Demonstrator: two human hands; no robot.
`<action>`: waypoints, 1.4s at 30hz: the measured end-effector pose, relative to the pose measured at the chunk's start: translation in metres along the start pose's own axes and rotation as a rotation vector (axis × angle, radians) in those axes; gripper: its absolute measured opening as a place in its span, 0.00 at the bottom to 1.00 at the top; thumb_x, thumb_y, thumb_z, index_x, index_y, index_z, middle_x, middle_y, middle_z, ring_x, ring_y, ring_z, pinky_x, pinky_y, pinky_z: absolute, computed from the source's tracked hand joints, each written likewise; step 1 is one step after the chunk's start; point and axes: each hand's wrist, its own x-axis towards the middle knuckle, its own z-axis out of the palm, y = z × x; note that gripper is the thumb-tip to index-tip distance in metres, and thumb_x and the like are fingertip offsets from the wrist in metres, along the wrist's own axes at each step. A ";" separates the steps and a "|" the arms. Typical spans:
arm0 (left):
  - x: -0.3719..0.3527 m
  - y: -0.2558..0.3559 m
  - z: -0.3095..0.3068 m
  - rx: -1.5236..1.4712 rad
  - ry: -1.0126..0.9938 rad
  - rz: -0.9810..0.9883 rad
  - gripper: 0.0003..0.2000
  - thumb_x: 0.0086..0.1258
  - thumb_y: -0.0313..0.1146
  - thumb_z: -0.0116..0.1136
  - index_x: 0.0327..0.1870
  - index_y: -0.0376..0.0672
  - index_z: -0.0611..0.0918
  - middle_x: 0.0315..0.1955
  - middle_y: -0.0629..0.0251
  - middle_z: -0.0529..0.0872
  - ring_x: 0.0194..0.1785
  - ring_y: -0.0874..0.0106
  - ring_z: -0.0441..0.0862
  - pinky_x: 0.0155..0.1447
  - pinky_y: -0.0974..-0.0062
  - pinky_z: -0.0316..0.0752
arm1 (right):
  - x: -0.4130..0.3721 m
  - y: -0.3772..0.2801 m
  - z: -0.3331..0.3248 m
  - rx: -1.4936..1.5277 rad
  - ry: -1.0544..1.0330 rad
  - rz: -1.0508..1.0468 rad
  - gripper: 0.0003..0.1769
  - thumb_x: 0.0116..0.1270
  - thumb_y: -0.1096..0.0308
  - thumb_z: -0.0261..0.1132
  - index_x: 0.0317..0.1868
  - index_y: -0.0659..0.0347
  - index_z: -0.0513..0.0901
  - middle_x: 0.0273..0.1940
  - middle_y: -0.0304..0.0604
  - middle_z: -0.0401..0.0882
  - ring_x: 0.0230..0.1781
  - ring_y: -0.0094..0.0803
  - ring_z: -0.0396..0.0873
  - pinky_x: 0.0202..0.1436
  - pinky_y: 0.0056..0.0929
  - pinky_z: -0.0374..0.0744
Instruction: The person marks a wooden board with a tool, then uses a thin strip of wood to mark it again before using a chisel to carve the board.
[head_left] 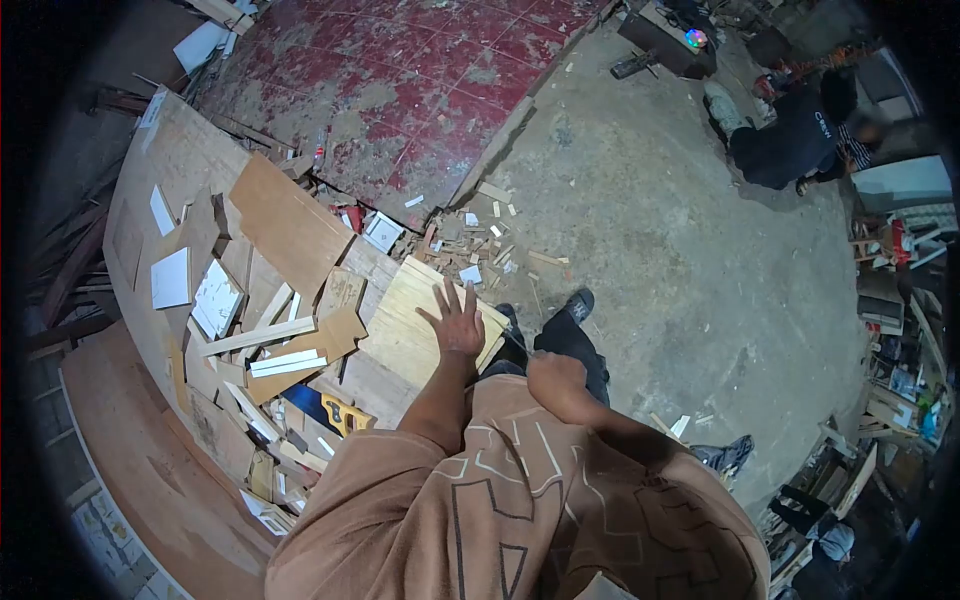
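Observation:
My left hand (pixel 458 322) lies flat on a pale, light-yellow wooden board (pixel 397 335), its fingers spread. The board rests at the near right edge of the worktable, close to my body. Off the board's right edge, my right hand (pixel 558 382) is closed in a fist. A thin, dark, narrow thing (pixel 518 343) shows between that fist and the board; its kind I cannot make out. To the left of the board lies a handsaw (pixel 345 413) with a yellow and black handle, and neither hand touches it.
Wood offcuts, white-faced pieces (pixel 217 298) and a brown panel (pixel 290 222) cover the worktable (pixel 185 140). Scraps (pixel 470 245) litter the concrete floor beside it. A person (pixel 790 135) in dark clothes crouches at the upper right. Piled materials (pixel 895 380) line the right side.

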 end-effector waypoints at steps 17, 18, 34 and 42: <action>0.019 -0.007 0.018 -0.211 0.143 0.445 0.14 0.64 0.36 0.52 0.49 0.43 0.77 0.57 0.54 0.73 0.71 0.52 0.60 0.73 0.34 0.39 | 0.091 -0.023 0.084 0.135 -0.040 0.218 0.11 0.65 0.69 0.55 0.41 0.62 0.83 0.35 0.54 0.86 0.36 0.46 0.87 0.36 0.42 0.85; 0.019 -0.006 0.018 -0.203 0.162 0.429 0.14 0.64 0.36 0.52 0.48 0.43 0.77 0.58 0.54 0.72 0.71 0.53 0.59 0.73 0.34 0.39 | 0.098 -0.023 0.086 0.135 -0.043 0.211 0.11 0.65 0.69 0.55 0.41 0.62 0.83 0.35 0.54 0.86 0.36 0.46 0.87 0.36 0.42 0.85; 0.018 -0.002 0.009 -0.213 0.095 0.352 0.11 0.68 0.38 0.50 0.46 0.45 0.78 0.56 0.56 0.72 0.73 0.56 0.57 0.73 0.32 0.36 | 0.103 -0.011 0.091 0.178 -0.124 0.198 0.14 0.67 0.67 0.53 0.42 0.63 0.84 0.41 0.56 0.85 0.42 0.49 0.86 0.41 0.43 0.84; 0.021 -0.002 0.010 -0.186 0.088 0.355 0.11 0.68 0.39 0.49 0.46 0.46 0.78 0.54 0.56 0.72 0.72 0.56 0.58 0.72 0.30 0.36 | 0.023 0.002 0.027 0.080 -0.238 0.164 0.14 0.67 0.68 0.53 0.44 0.64 0.84 0.42 0.54 0.85 0.43 0.52 0.85 0.44 0.46 0.84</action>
